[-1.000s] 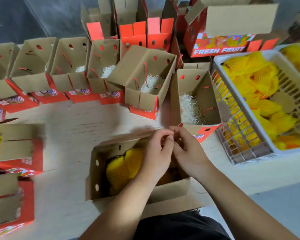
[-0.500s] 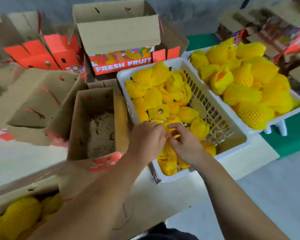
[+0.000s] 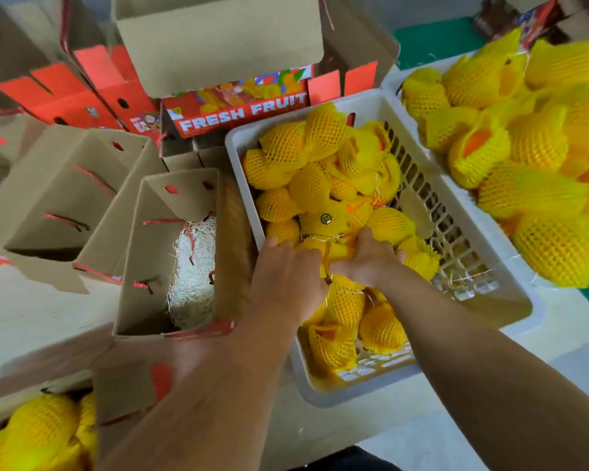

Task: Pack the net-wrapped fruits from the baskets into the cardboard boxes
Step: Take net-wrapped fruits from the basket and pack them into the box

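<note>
Our left hand and right hand meet inside the white basket, both reaching down among the net-wrapped fruits heaped there. The fingers of both hands curl into the yellow mesh of one fruit lying directly between our palms, the netting bunched up where thumbs and fingertips close on it; each hand grasps that same wrapped piece. More wrapped fruit lies just beyond our knuckles and also beneath our wrists, toward the near end of the basket. Immediately to the left of our left hand stands an open cardboard box, its floor lined with pale shredded filling and holding no fruit. Farther to the right of our right hand, past the basket's slatted wall, a second basket is piled high with the same yellow-netted fruit. Below our left forearm, at the near left corner, another box already holds several wrapped pieces. Beyond the grip, a carton printed FRESH FRUIT stands among folded red-and-brown boxes.
</note>
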`<state>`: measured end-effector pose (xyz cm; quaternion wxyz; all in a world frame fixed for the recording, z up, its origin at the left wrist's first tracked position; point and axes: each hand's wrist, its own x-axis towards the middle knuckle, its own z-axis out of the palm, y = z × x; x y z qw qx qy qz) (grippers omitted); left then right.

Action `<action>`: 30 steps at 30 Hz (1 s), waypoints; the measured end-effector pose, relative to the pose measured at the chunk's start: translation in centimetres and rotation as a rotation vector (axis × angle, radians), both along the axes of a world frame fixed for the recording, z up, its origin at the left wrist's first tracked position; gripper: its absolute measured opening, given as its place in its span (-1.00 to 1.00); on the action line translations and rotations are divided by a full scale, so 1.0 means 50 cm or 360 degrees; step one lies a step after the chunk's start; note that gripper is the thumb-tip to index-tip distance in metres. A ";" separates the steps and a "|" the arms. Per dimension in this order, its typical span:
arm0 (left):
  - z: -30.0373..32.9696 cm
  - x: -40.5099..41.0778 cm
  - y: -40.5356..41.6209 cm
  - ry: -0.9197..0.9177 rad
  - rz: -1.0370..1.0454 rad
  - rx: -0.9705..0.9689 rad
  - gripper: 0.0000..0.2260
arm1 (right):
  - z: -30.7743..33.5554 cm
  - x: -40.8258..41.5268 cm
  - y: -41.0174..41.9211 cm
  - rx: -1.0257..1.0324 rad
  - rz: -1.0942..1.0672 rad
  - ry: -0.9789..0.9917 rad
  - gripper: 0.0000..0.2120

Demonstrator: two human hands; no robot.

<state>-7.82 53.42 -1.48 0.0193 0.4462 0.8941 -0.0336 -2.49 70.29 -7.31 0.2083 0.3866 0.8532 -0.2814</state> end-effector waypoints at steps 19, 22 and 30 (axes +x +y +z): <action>-0.008 -0.003 -0.014 -0.0144 0.0047 0.0398 -0.26 | -0.058 -0.003 0.033 0.0225 0.0216 -0.0081 -0.11; -0.007 -0.002 -0.014 -0.0219 0.0085 0.0485 -0.24 | -0.083 -0.008 0.022 0.0250 0.0028 -0.0092 -0.26; 0.027 0.010 -0.024 -0.0494 0.0183 0.0727 -0.31 | 0.011 0.015 0.033 0.0107 -0.0026 0.0061 -0.21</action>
